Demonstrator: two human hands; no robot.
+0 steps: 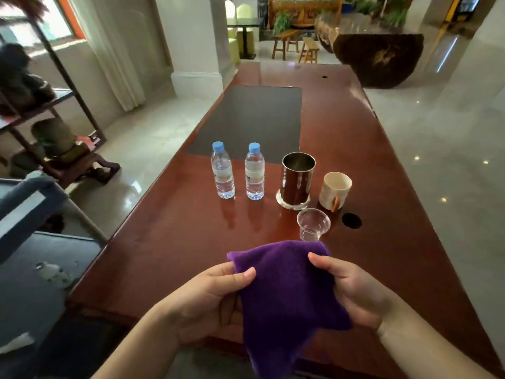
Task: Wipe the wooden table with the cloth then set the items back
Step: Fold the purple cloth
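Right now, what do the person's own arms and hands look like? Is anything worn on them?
Both forearms are bare as far as the picture shows: no sleeves reach into view. The left hand and the right hand wear no gloves, and no ring, watch or bracelet shows. The fingernails that are visible are short and plain, with no polish that can be made out.

The labels on the 2 water bottles (pixel 222 170) are too blurred to read.
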